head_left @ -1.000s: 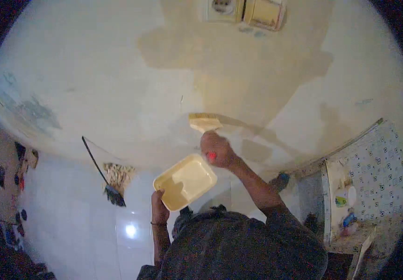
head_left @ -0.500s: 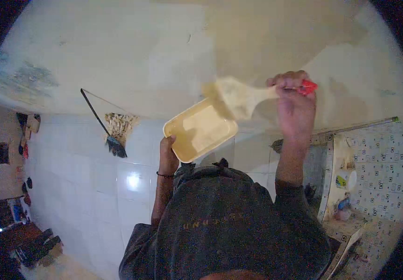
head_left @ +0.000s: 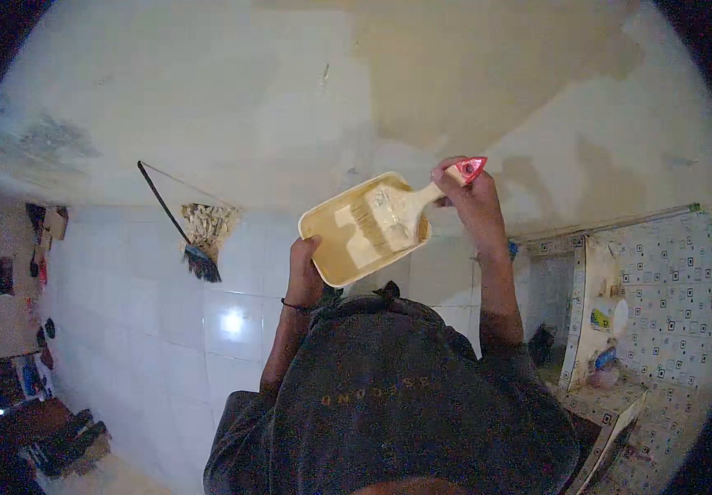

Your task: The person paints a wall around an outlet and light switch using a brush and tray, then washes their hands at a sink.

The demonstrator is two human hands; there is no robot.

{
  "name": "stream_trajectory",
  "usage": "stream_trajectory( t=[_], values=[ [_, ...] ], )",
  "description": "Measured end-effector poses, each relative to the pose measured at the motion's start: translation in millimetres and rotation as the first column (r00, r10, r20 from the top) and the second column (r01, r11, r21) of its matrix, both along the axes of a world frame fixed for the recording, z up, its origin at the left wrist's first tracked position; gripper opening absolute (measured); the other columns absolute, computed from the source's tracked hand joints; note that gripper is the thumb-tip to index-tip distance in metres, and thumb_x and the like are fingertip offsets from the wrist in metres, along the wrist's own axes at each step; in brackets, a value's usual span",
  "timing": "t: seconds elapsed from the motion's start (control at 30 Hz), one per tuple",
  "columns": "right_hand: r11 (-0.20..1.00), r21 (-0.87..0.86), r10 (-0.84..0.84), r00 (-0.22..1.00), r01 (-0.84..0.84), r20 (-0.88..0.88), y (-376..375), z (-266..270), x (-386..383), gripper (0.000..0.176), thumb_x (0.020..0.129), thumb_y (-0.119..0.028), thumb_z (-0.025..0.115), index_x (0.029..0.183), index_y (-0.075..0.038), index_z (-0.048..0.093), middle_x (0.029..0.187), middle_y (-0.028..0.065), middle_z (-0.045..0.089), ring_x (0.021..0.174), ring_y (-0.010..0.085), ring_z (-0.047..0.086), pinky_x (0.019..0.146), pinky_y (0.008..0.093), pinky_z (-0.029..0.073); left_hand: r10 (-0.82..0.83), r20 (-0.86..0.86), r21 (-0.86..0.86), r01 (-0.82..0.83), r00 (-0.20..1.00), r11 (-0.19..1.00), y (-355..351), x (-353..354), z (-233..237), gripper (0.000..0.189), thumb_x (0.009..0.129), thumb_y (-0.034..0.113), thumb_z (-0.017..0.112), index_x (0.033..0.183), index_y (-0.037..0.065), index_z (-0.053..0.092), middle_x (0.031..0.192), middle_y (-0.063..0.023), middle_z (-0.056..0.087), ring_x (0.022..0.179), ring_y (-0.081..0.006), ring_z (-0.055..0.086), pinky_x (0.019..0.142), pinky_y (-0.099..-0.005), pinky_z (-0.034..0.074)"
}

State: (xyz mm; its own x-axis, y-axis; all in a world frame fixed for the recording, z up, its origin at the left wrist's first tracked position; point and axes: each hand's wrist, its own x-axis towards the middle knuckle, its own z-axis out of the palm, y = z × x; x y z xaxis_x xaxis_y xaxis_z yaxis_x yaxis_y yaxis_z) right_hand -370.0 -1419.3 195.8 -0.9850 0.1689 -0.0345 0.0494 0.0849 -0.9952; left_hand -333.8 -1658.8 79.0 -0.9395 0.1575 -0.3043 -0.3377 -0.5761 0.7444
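Observation:
My left hand [head_left: 306,268] grips the near left edge of a cream tray [head_left: 328,216], thumb over the rim, with cream liquid inside. In my right hand [head_left: 473,200] is the handle of a wide, cream-coloured brush [head_left: 404,208] with a red end. Its bristles point left and down into the right part of the tray. Beyond the tray is a pale wall [head_left: 306,91] with a darker beige patch [head_left: 455,74] at its upper right.
A black-handled broom [head_left: 201,262] leans by a crumpled pale heap [head_left: 207,221] at the wall's foot. White tiles [head_left: 149,330] cover the floor. A patterned tiled wall [head_left: 669,297] and a counter [head_left: 612,400] stand at the right. Dark items [head_left: 67,441] lie lower left.
My right hand has moved left and down, bringing the brush from above the tray's right edge into it. The tray has shifted slightly right.

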Motion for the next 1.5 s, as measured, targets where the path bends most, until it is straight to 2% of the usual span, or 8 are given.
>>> stream_trajectory(
  t=[0.2, 0.47, 0.63, 0.77, 0.83, 1.13, 1.33, 1.5],
  values=[
    [0.998, 0.047, -0.038, 0.996, 0.035, 0.075, 9.9, -8.7, 3.6, 0.019, 0.078, -0.018, 0.061, 0.083, 0.0, 0.056, 0.074, 0.0063, 0.058, 0.066, 0.0133, 0.059, 0.054, 0.0255, 0.054, -0.064, -0.034, -0.052, 0.062, 0.997, 0.997, 7.6, -10.9, 1.8, 0.046, 0.078, 0.027, 0.05, 0.109, -0.006, 0.045, 0.099, -0.0127, 0.055, 0.089, -0.0199, 0.056, 0.076, -0.0307, 0.046],
    [0.995, -0.085, -0.049, 0.995, 0.057, 0.086, -5.7, -18.2, 14.1, 0.021, 0.077, -0.019, 0.063, 0.079, 0.001, 0.055, 0.07, 0.0058, 0.057, 0.061, 0.0123, 0.058, 0.051, 0.0258, 0.053, -0.049, 0.053, 0.042, 0.047, 0.997, 0.998, 29.0, -10.3, 13.7, 0.044, 0.081, 0.03, 0.049, 0.107, -0.006, 0.046, 0.099, -0.0116, 0.055, 0.087, -0.0192, 0.056, 0.074, -0.0307, 0.046],
    [0.997, -0.068, -0.042, 0.997, 0.046, 0.068, -9.3, -15.5, 15.5, 0.024, 0.076, -0.02, 0.064, 0.078, 0.002, 0.054, 0.069, 0.0059, 0.056, 0.061, 0.0126, 0.058, 0.052, 0.0264, 0.054, -0.123, -0.059, -0.14, 0.114, 0.991, 0.984, 26.8, -12.9, 6.4, 0.048, 0.085, 0.037, 0.045, 0.113, -0.002, 0.044, 0.106, -0.0107, 0.054, 0.095, -0.02, 0.055, 0.082, -0.0325, 0.046],
    [0.994, -0.105, 0.0, 0.996, 0.009, 0.087, -4.5, -21.7, 11.1, 0.022, 0.078, -0.018, 0.061, 0.083, 0.003, 0.053, 0.073, 0.0076, 0.057, 0.065, 0.0137, 0.059, 0.054, 0.0259, 0.054, -0.135, -0.04, -0.171, 0.126, 0.99, 0.977, 29.1, -17.1, 8.3, 0.048, 0.088, 0.038, 0.041, 0.113, -0.002, 0.044, 0.106, -0.0114, 0.054, 0.095, -0.0191, 0.055, 0.081, -0.0312, 0.046],
    [0.995, -0.102, 0.013, 0.995, -0.003, 0.1, -4.1, -24.0, 9.7, 0.02, 0.08, -0.016, 0.058, 0.086, 0.003, 0.053, 0.075, 0.0081, 0.056, 0.067, 0.014, 0.059, 0.054, 0.0253, 0.055, -0.067, -0.037, -0.178, 0.06, 0.997, 0.982, 32.2, -17.1, 14.8, 0.045, 0.085, 0.035, 0.044, 0.103, -0.006, 0.049, 0.093, -0.0118, 0.057, 0.083, -0.0168, 0.056, 0.073, -0.0287, 0.046],
    [0.978, -0.207, -0.01, 0.993, 0.034, 0.117, -2.9, -25.2, 9.1, 0.02, 0.079, -0.016, 0.058, 0.087, 0.002, 0.053, 0.078, 0.009, 0.057, 0.068, 0.0163, 0.06, 0.055, 0.0266, 0.055, -0.119, -0.051, -0.209, 0.106, 0.992, 0.972, 21.3, -18.9, 13.3, 0.046, 0.085, 0.035, 0.045, 0.104, -0.006, 0.048, 0.095, -0.0122, 0.056, 0.086, -0.0164, 0.056, 0.075, -0.0289, 0.046],
    [0.976, -0.193, -0.098, 0.995, 0.098, 0.011, 11.7, -1.2, 17.8, 0.023, 0.077, -0.015, 0.062, 0.088, 0.003, 0.055, 0.079, 0.0075, 0.058, 0.07, 0.0164, 0.06, 0.058, 0.0289, 0.055, -0.056, 0.009, 0.02, 0.056, 0.998, 0.998, 20.7, -14.9, 24.9, 0.043, 0.086, 0.032, 0.045, 0.107, -0.005, 0.047, 0.099, -0.0122, 0.056, 0.092, -0.0177, 0.055, 0.081, -0.0301, 0.044],
    [0.986, -0.116, -0.14, 0.971, 0.119, -0.195, 20.4, 33.7, 21.5, 0.018, 0.076, -0.012, 0.062, 0.087, 0.002, 0.056, 0.079, 0.0091, 0.058, 0.071, 0.0173, 0.06, 0.062, 0.0319, 0.055, -0.076, -0.03, -0.038, 0.074, 0.997, 0.997, 17.1, -17.0, 20.8, 0.042, 0.085, 0.031, 0.045, 0.107, -0.005, 0.046, 0.099, -0.012, 0.056, 0.092, -0.0185, 0.055, 0.08, -0.0309, 0.044]
  ],
)
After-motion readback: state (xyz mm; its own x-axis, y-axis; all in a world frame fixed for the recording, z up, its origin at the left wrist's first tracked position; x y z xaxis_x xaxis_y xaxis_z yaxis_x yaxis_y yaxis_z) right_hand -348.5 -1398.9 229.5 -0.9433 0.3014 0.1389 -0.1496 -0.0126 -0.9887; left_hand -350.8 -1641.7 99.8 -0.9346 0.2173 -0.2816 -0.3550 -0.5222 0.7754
